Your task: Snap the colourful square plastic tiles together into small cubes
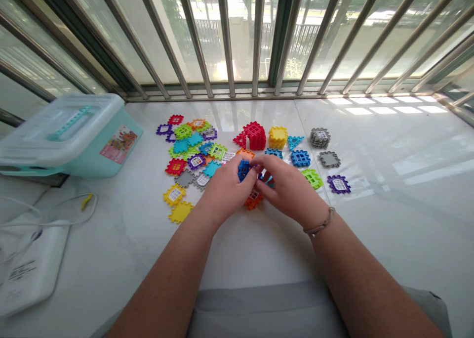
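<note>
My left hand (234, 182) is closed on dark blue interlocking tiles (243, 170) with notched edges. From the other side, my right hand (283, 180) curls its fingers and thumb onto the same blue tiles, hiding most of them. Orange window tiles (253, 199) show just below my fingers. Beyond my hands are a red stack of tiles (255, 136), a yellow stack (277, 137), a light blue triangle tile (295, 142) and a blue window tile (300, 158). A lime green tile (312, 178) lies just past my right hand.
A mixed heap of coloured tiles (196, 162) spreads to the left. Grey tiles (320, 138) and a purple tile (338, 184) lie at the right. A lidded teal box (128, 130) and a white device with cables (33, 269) stand farther left. Metal bars (256, 41) line the window.
</note>
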Demonstrator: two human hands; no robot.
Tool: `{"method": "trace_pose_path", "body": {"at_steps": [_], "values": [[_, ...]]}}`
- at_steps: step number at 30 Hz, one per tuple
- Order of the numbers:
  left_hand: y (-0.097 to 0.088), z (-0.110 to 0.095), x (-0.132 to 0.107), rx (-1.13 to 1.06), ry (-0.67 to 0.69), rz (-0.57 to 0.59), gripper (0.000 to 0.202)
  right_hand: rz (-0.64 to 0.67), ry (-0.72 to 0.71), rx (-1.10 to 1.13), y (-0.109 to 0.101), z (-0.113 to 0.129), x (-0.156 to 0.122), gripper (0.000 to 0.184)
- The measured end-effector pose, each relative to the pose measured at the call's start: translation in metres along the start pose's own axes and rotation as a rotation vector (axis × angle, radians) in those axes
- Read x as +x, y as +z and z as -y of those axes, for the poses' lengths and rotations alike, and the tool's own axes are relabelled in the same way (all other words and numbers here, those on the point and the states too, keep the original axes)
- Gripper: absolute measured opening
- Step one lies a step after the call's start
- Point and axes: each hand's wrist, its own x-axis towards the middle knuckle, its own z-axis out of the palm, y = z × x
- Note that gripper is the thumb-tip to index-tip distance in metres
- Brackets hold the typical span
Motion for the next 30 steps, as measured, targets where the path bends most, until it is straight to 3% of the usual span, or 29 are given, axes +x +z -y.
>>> {"method": "trace_pose_path", "body": {"at_steps": [5, 22, 28, 30], "values": [[0.001, 0.0, 0.001, -0.009, -0.011, -0.001, 0.021, -0.031, -0.017, -0.043, 0.001, 0.0, -0.001, 0.032], [-0.004, -0.002, -0.003, -0.046, 0.096, 0.113, 0.04, -0.055, -0.006, -0.021, 0.002, -0.006, -0.001, 0.022], [-0.004, 0.0, -0.002, -0.049, 0.108, 0.084, 0.041, -0.048, -0.071, 0.013, 0.0, 0.002, -0.002, 0.062], [-0.003, 0.0, -0.002, -0.06, 0.104, 0.084, 0.033, -0.016, -0.097, -0.014, -0.001, 0.006, -0.002, 0.061]]}}
